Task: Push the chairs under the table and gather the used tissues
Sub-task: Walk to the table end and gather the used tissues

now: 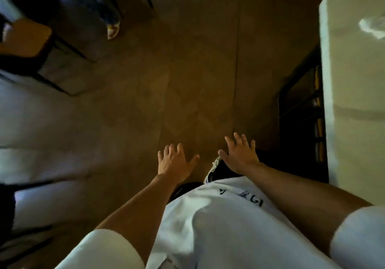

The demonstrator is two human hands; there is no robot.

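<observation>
I look straight down at a brown floor. My left hand (174, 161) and my right hand (239, 155) hang in front of me, both with fingers spread and nothing in them. A white table (350, 81) runs along the right edge, with a crumpled white tissue (371, 26) lying on its top. A chair with a black frame and yellow slats (300, 118) stands tucked under that table, to the right of my right hand. At the upper left a second chair (27, 39) with an orange seat and black frame stands apart on the floor.
A white tabletop (31, 122) fills the left side. Another person's legs and a light shoe (113, 31) show at the top left beside dark chair legs. The floor between the two tables is open. My own shoe (214, 168) shows below my hands.
</observation>
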